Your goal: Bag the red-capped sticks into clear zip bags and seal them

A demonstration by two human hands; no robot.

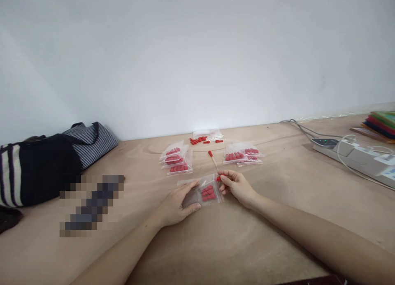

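Two hands met over one small clear bag (pixel 206 191) lying flat on the bench (pixel 277 235). The left hand (pixel 179 205) lay spread open on its left end, seemingly to pin it. The right hand (pixel 236 185) was pinched shut on a red-tipped stick (pixel 213 160) at the bag's right edge. Behind lay three filled bags (pixel 176 158) stacked left, about three more (pixel 243 155) right, and some loose red pieces (pixel 202 140) beside another bag (pixel 210 133).

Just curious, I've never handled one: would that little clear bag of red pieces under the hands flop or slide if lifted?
Probably floppy: the clear bag looks like thin film lying flat. Likely light, with only a few red pieces inside. They'd probably shift to the low end once the left hand lets go.
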